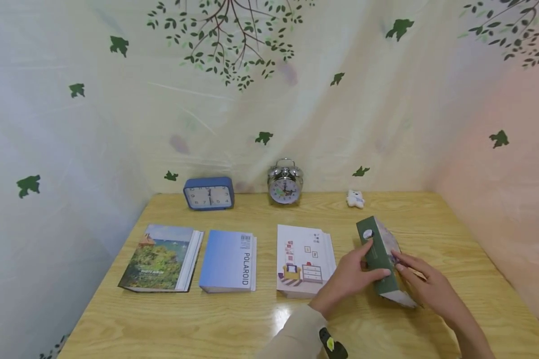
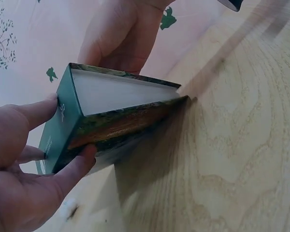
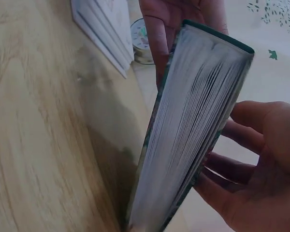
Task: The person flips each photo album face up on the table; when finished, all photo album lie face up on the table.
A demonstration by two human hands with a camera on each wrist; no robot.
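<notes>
A thick photo album [image 1: 380,259] with a dark green spine and painted-picture covers stands tilted on its page edges at the right of the table. My left hand [image 1: 348,271] holds it at the spine; in the left wrist view the thumb lies on one cover and fingers press the spine [image 2: 63,118]. From the other side my right hand [image 1: 433,286] holds the opposite cover, fingertips near the spine. White page edges [image 3: 183,106] show between the covers in the right wrist view. The covers look nearly closed over the pages.
Left of my hands lie a white illustrated album [image 1: 301,254], a blue POLAROID album [image 1: 226,259] and a landscape-covered photo album [image 1: 161,259]. Along the back stand a blue clock [image 1: 209,194], a silver twin-bell alarm clock [image 1: 285,184] and a small white bear figure [image 1: 355,199]. A printed curtain surrounds the table.
</notes>
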